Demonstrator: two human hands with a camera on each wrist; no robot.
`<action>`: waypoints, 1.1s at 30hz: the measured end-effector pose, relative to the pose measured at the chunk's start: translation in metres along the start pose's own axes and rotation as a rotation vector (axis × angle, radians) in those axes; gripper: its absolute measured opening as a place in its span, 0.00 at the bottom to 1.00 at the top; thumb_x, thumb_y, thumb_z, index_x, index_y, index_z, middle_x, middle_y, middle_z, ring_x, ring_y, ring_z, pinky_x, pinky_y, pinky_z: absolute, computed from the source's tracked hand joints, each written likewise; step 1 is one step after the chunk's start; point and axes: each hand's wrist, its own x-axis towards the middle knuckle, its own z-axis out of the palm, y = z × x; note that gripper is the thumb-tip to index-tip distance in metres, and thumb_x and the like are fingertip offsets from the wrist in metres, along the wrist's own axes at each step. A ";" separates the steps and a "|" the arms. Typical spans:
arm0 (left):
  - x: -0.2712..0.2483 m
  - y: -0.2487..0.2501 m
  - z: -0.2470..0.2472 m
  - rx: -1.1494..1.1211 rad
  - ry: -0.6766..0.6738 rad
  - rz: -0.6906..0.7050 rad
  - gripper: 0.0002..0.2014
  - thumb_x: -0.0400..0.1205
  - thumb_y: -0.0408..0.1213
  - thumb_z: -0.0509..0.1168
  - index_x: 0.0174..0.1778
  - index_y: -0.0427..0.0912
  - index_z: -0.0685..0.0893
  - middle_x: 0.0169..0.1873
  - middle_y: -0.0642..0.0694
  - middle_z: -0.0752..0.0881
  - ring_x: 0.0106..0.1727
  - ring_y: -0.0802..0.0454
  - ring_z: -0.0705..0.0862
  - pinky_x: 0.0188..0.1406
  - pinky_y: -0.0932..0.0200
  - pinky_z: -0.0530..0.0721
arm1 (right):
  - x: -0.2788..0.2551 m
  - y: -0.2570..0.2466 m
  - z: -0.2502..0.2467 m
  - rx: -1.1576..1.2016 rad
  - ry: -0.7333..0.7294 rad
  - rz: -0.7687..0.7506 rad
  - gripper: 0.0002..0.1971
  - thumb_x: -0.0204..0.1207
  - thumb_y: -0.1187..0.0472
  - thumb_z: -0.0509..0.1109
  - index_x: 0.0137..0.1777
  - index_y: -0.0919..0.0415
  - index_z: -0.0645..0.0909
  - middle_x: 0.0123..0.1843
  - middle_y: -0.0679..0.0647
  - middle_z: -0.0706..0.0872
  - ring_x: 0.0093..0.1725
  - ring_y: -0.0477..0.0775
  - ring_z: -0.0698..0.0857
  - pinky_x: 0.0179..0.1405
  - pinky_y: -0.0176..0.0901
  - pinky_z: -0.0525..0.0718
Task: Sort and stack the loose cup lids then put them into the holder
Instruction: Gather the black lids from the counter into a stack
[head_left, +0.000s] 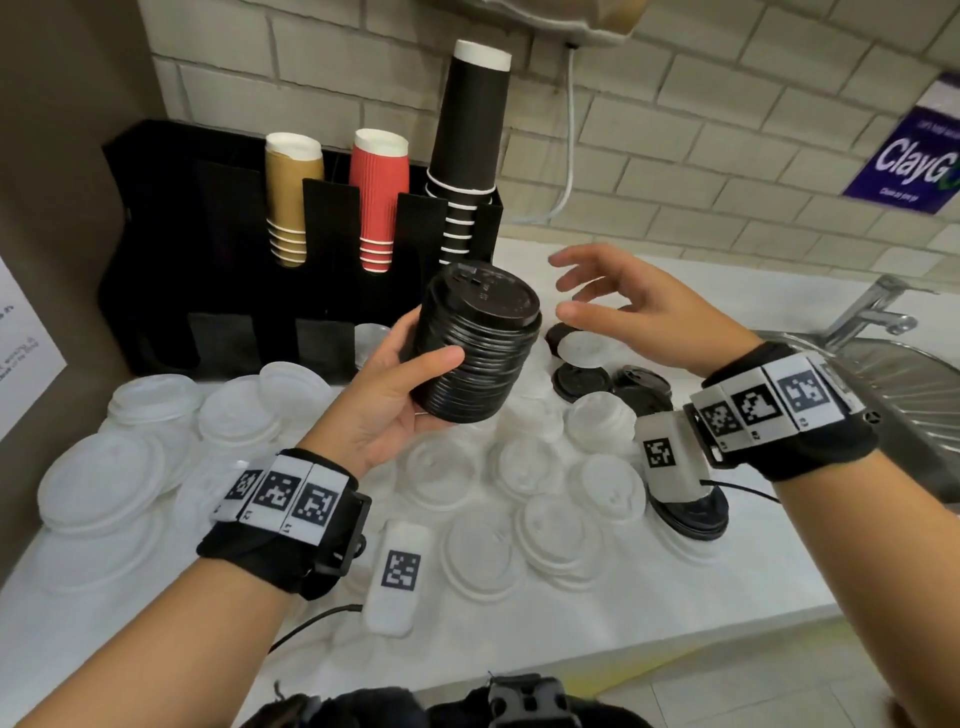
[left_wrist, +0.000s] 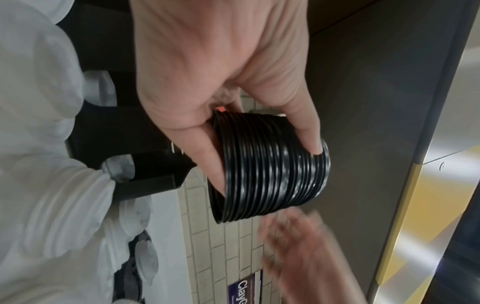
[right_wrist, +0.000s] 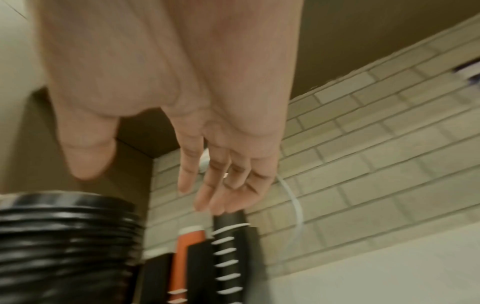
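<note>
My left hand (head_left: 415, 358) grips a tall stack of black lids (head_left: 475, 343) from the side, thumb across the front, lifted above the counter and tilted. The left wrist view shows the same black stack (left_wrist: 270, 164) pinched between thumb and fingers. My right hand (head_left: 582, 291) hovers just right of the stack with fingers spread and nothing in it; in the right wrist view that right hand (right_wrist: 145, 181) is open above the black stack (right_wrist: 67, 236). Many loose white lids (head_left: 524, 467) and a few black lids (head_left: 582, 382) cover the counter. The black holder (head_left: 218, 291) stands at the back left.
Gold, red and black paper cups (head_left: 379, 202) stand in the holder's upper slots. A sink with a tap (head_left: 872, 312) lies at the right. A white cable (head_left: 571, 135) hangs down the tiled wall. A small pile of black lids (head_left: 691, 514) sits under my right wrist.
</note>
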 end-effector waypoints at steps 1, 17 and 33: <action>0.001 0.002 -0.001 0.000 0.006 0.017 0.28 0.70 0.37 0.73 0.67 0.56 0.79 0.59 0.50 0.89 0.57 0.49 0.90 0.40 0.49 0.90 | -0.002 0.014 -0.007 -0.042 0.001 0.079 0.21 0.69 0.37 0.74 0.61 0.41 0.79 0.55 0.43 0.85 0.56 0.45 0.84 0.50 0.35 0.78; 0.002 0.026 -0.007 0.059 0.045 0.118 0.24 0.72 0.39 0.72 0.65 0.56 0.80 0.57 0.52 0.90 0.57 0.50 0.90 0.39 0.51 0.90 | -0.035 0.136 -0.006 -0.672 -0.331 0.616 0.35 0.62 0.48 0.81 0.63 0.49 0.63 0.61 0.55 0.75 0.53 0.59 0.80 0.49 0.52 0.82; 0.000 0.021 0.002 0.078 0.052 0.084 0.39 0.67 0.43 0.76 0.76 0.51 0.74 0.60 0.50 0.89 0.59 0.48 0.89 0.40 0.50 0.90 | -0.060 0.142 0.008 -0.828 -0.475 0.737 0.42 0.56 0.44 0.84 0.65 0.52 0.64 0.41 0.44 0.71 0.41 0.53 0.80 0.42 0.47 0.79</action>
